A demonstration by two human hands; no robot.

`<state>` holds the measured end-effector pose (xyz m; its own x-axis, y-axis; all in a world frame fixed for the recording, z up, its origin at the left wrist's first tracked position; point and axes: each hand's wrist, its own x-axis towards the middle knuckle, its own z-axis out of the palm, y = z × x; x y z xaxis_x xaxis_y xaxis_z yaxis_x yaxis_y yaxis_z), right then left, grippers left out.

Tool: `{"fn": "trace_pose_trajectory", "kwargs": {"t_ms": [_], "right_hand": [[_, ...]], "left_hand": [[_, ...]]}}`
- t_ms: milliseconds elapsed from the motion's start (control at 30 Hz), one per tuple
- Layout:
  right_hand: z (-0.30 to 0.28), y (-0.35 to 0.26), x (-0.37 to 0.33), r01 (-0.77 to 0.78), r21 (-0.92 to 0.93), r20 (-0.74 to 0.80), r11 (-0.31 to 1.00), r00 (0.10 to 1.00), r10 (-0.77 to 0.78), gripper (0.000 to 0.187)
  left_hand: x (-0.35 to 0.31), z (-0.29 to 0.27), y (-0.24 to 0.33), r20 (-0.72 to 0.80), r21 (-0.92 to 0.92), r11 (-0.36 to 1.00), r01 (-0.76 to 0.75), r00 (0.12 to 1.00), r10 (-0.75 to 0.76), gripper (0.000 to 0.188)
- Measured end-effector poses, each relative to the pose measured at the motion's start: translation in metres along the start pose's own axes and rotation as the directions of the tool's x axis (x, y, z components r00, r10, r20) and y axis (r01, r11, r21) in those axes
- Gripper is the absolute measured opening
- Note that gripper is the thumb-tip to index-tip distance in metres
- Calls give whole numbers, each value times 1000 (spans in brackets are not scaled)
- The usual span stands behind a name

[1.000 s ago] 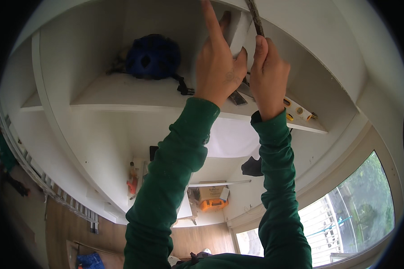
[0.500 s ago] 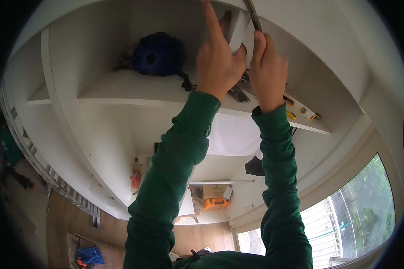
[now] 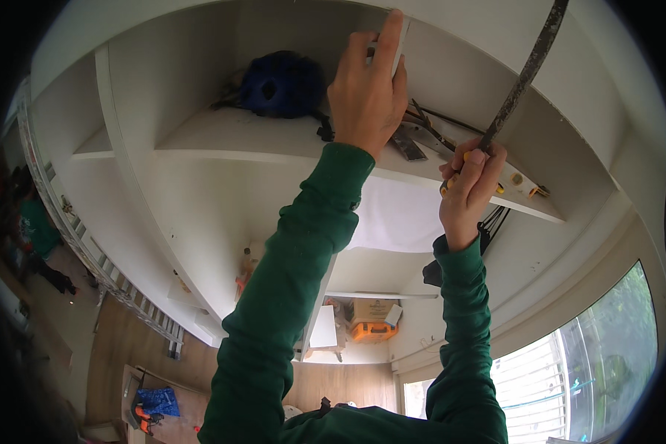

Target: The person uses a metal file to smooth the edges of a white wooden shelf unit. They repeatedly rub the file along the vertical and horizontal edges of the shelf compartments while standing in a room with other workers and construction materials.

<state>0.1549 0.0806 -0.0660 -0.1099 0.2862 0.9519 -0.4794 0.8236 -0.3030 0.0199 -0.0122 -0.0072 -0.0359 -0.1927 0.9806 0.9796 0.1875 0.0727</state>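
Note:
My left hand (image 3: pixel 368 92) is raised to the top of the cupboard, gripping the edge of a narrow white upright panel (image 3: pixel 403 43). Its index finger stretches upward, the other fingers bend on the left and the thumb lies on the right. Lower and to the right, my right hand (image 3: pixel 470 189) is closed around the handle of a long, narrow tool. The tool's dark, worn blade (image 3: pixel 525 78) points up and right, clear of the panel; bits of yellow show at its mostly hidden handle. Behind the hands, several dark tools (image 3: pixel 408 144) lie on the white shelf (image 3: pixel 274 148).
A blue helmet (image 3: pixel 283 85) sits on the shelf at left. A spirit level (image 3: pixel 522 181) lies along its right end. Below are a cardboard box (image 3: pixel 374 309) and an orange case (image 3: pixel 374 332). A ladder (image 3: pixel 126 288) stands at left, a window (image 3: pixel 607 355) at lower right.
My right hand has moved down and right, away from the left hand, taking the tool along; more of its blade now shows. My left hand stays at the panel as the view shifts slightly.

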Motion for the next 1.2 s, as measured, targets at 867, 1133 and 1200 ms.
{"fn": "trace_pose_trajectory", "kwargs": {"t_ms": [867,1133,1200], "right_hand": [[33,10,74,410,-534,370,739,900,-232,30],[56,-10,87,443,-488,288,752,895,-340,34],[57,-11,86,386,-511,310,768,916,-254,35]], "left_hand": [[1,-2,6,-35,-126,964,233,970,-239,81],[2,-1,2,-71,-120,983,142,986,-151,86],[2,-2,1,-43,-111,981,156,986,-162,86]]}}
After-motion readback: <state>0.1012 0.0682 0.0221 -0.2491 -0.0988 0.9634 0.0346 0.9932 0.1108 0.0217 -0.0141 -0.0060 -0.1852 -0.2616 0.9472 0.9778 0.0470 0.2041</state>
